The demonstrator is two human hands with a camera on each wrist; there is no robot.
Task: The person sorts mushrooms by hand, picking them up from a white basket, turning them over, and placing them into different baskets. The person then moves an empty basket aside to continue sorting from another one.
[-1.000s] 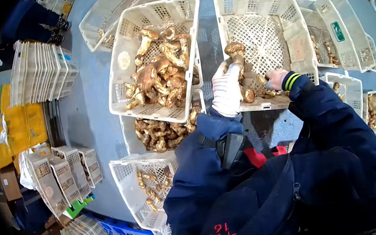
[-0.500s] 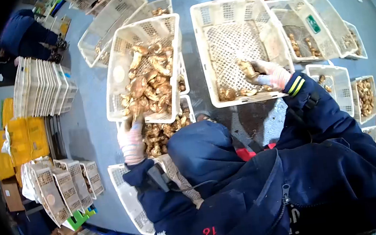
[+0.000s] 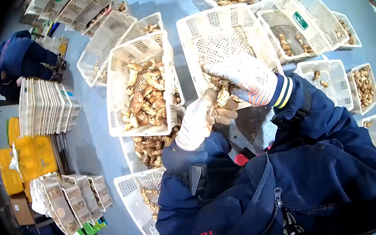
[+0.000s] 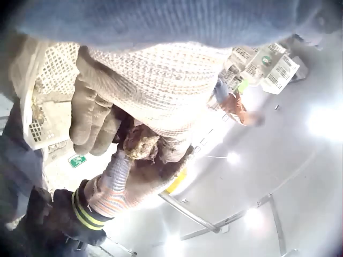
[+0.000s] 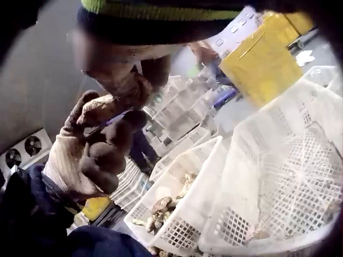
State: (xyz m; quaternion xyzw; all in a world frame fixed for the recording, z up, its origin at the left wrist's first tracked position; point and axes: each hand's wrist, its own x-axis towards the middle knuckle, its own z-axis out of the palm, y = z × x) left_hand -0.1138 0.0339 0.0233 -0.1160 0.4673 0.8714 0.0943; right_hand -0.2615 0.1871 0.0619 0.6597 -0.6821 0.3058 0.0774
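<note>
My left hand, in a striped knit glove with dark grey-brown fingers, grips a brown and cream mushroom between thumb and curled fingers. The right hand, gloved likewise, meets it over the near edge of the right-hand white crate. Its thumb and fingers pinch around a mushroom end between the two hands. From above, the right hand's back and extended forefinger cover part of what is held. To the left, a tilted white crate holds a pile of mushrooms.
Beneath the left crate sits another crate of mushrooms. Crates with a few mushrooms stand to the right. Stacked crates and yellow boxes line the left side. Another person bends over at the far left.
The left hand reached from the right crate to the left crate's mushrooms, then came back to the middle. The right hand lifted a mushroom from the right crate and moved toward the left hand.
</note>
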